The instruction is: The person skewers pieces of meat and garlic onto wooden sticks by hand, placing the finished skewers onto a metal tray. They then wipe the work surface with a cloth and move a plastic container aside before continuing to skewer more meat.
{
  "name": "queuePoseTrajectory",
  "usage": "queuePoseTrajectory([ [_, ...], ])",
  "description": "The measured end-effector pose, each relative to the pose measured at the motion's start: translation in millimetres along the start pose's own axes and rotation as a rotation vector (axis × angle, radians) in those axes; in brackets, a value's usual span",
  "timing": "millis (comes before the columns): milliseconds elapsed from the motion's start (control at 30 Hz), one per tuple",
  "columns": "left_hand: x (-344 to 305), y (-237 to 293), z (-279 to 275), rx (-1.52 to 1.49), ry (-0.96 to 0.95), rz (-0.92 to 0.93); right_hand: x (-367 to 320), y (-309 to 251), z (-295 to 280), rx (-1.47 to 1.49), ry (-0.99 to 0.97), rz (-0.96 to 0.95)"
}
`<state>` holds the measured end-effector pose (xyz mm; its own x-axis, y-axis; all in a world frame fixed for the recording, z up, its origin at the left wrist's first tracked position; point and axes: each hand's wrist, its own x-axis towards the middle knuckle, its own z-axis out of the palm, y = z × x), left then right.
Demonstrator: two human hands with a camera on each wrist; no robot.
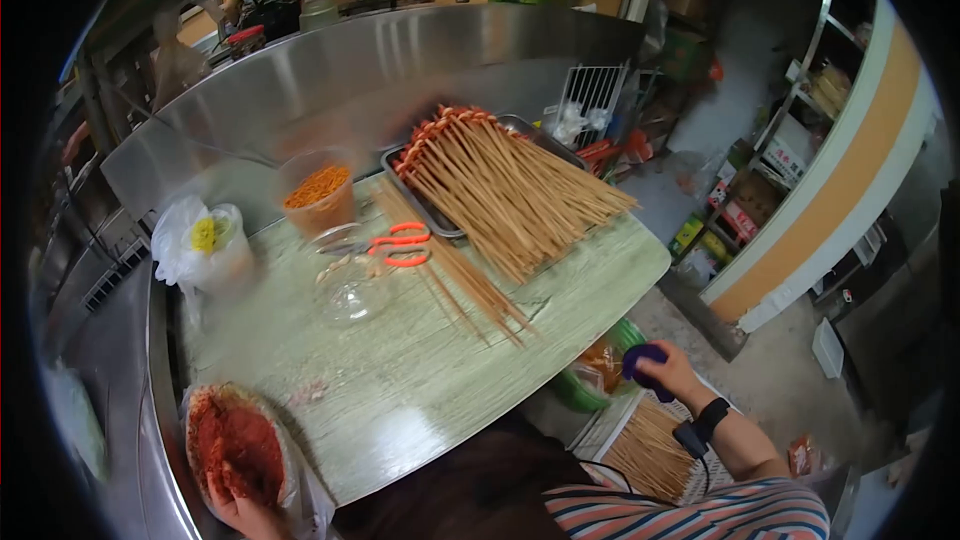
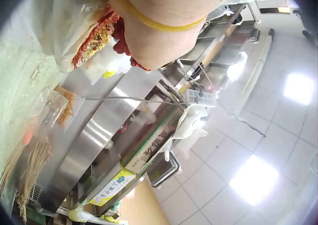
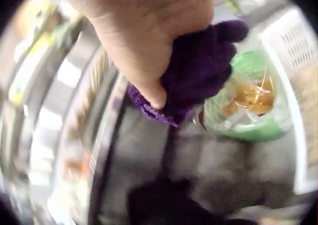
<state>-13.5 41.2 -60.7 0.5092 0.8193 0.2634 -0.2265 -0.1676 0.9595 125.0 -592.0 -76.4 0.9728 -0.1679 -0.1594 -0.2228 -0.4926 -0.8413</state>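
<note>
In the head view my left hand reaches into a plastic bag of red chili powder at the table's near left corner. Its fingers are mostly hidden in the red powder. Red crumbs cling beside that hand in the left wrist view, where a yellow band circles the wrist. Off the table's near right edge, my right hand grips a bunched purple fuzzy cloth, the thumb pressed over it. Just beyond hangs a green plastic bag with brownish stuff inside.
On the table lie several bare sticks, orange-handled scissors and a clear lid. A tray bears a heap of skewers. An orange-filled tub stands behind. Below right sits a white basket of sticks.
</note>
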Motion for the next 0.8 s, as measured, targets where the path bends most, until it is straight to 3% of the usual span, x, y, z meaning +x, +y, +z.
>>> queuePoseTrajectory([
  [67, 0.0, -1.0, 1.4, -0.012, -0.015, 0.037, 12.0, 20.7, -16.7, 0.146, 0.077, 0.153],
  [100, 1.0, -1.2, 1.9, -0.024, -0.027, 0.045, 17.0, 25.2, -24.1, -0.123, 0.085, 0.025],
  [133, 1.5, -2.2, 2.0, 0.026, -0.026, 0.102, 23.4, 28.8, -29.8, -0.117, 0.101, 0.02],
  [200, -4.7, 15.5, 11.3, 0.074, -0.019, 0.158, 33.8, -14.3, -34.3, 0.101, 0.363, -0.243],
  [267, -18.1, 56.5, 26.4, 0.671, 0.031, 0.182, 54.5, -44.9, -35.4, 0.11, 0.475, -0.33],
  [300, 2.3, -5.0, -0.9, 0.004, 0.02, -0.053, 69.4, -53.0, -32.1, -0.01, 0.516, -0.423],
  [333, 2.7, -7.7, -3.3, 0.074, 0.03, 0.0, 74.6, -73.7, -27.8, -0.244, 0.509, -0.486],
  [400, -6.9, 7.4, 14.7, -0.006, 0.165, -0.092, 113.4, -67.9, -8.6, -0.562, 0.453, -0.679],
  [433, -2.9, -2.5, 5.1, 0.03, 0.092, -0.025, 125.1, -64.1, 5.8, -0.676, 0.425, -0.635],
  [467, -6.1, 11.1, 8.6, -0.011, 0.049, -0.13, 135.5, -64.9, 22.0, -0.79, 0.394, -0.594],
  [533, -14.5, 22.3, 22.7, 0.081, 0.063, 0.039, 160.0, -67.7, 34.0, -0.755, 0.344, -0.68],
  [800, -15.2, 41.0, 32.6, 0.263, 0.041, 0.137, 174.1, -75.8, 50.8, -0.723, 0.362, -0.717],
])
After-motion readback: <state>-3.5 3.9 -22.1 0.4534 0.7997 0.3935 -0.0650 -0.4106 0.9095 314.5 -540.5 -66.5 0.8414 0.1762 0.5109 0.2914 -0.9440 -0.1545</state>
